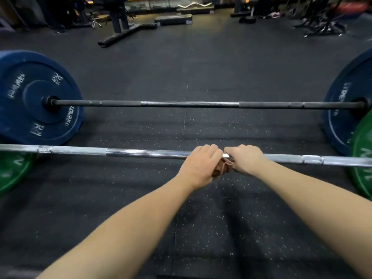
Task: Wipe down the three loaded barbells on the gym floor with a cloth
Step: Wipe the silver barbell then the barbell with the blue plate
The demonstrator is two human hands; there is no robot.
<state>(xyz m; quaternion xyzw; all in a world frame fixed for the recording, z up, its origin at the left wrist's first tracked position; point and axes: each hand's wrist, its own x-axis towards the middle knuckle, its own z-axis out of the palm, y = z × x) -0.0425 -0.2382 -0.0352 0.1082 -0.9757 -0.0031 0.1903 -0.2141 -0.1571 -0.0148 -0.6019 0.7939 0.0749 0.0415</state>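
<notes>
L hand + R hand side by side on near bar, mid part; L fingers curled over bar, holding brown cloth on it; R fingers curled round bar, touching cloth edge; green plates at both ends; far bar w/ blue plates lies behind, apart; black floor w/ white specks.

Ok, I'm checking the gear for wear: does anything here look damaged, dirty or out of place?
Only the near barbell: whitish blotches, perhaps chalk or wear, mottle its shaft left of the left hand and right of the right hand. The far barbell looks straight; nothing spilled.
</notes>
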